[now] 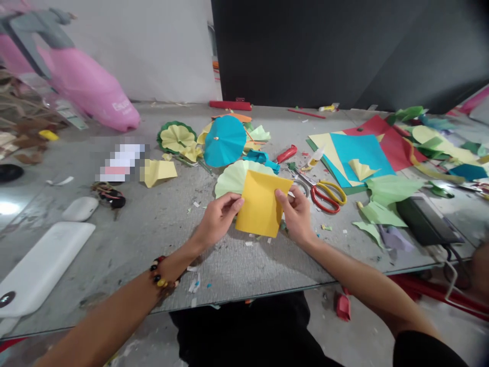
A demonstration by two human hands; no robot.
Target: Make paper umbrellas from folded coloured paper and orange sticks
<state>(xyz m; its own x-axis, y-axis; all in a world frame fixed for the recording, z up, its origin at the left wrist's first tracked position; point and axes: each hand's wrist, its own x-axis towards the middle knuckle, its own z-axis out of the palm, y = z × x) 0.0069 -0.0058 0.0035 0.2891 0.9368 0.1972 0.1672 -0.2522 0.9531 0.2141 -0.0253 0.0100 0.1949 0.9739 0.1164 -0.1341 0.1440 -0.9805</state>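
Observation:
Both my hands hold up a folded yellow-orange paper sheet (262, 204) just above the grey table (153, 229). My left hand (218, 218) pinches its left edge; a beaded bracelet sits on that wrist. My right hand (297, 214) pinches the right edge, thumb on the front. Behind the sheet lies a pale green pleated paper fan (231, 178). A teal paper umbrella (224, 140) and a yellow-and-green pleated disc (176, 137) lie farther back.
Red-and-yellow-handled scissors (323, 193) and a red cutter (286, 153) lie right of my hands. Coloured paper sheets (362, 150) and green scraps (382, 204) fill the right side. A black phone (426, 219), white mouse (80, 208), white slab (42, 265) and keys (110, 196) also lie about.

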